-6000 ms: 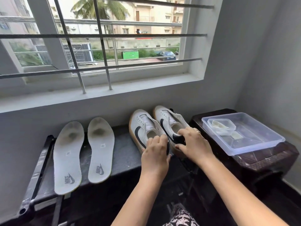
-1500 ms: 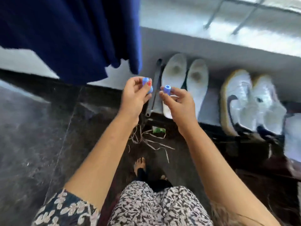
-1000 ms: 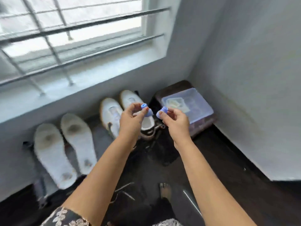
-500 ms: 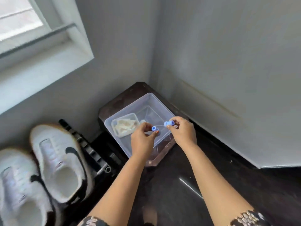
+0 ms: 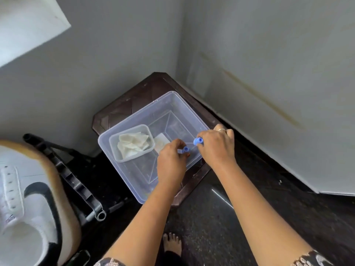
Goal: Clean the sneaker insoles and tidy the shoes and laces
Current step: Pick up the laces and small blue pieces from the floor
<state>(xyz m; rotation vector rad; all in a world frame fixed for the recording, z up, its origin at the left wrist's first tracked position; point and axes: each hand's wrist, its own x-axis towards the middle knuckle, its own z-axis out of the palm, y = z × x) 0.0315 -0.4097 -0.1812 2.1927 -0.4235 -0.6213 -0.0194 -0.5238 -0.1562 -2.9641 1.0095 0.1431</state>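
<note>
My left hand (image 5: 170,166) pinches a small blue piece (image 5: 186,149) above a clear plastic tub (image 5: 134,189). Just to its right, my right hand (image 5: 216,146) pinches a second small blue piece (image 5: 197,140); a thin pale link seems to run between the two. What the pieces are I cannot tell. Inside the tub sits a smaller clear container (image 5: 115,148) with crumpled white cloth (image 5: 132,144), and a flat white piece (image 5: 161,144) lies beside it. One white sneaker (image 5: 28,198) with a black swoosh and tan sole fills the lower left. The insoles are out of view.
The tub rests on a dark wooden stool (image 5: 149,93) in the corner of two grey walls. A dark metal frame (image 5: 76,189) lies between sneaker and stool. My bare foot (image 5: 172,244) stands on the dark stone floor (image 5: 211,227).
The view has swung from the sneakers and insoles to the tub in the corner. Both hands, each still pinching a blue piece, have come down over the tub's right side.
</note>
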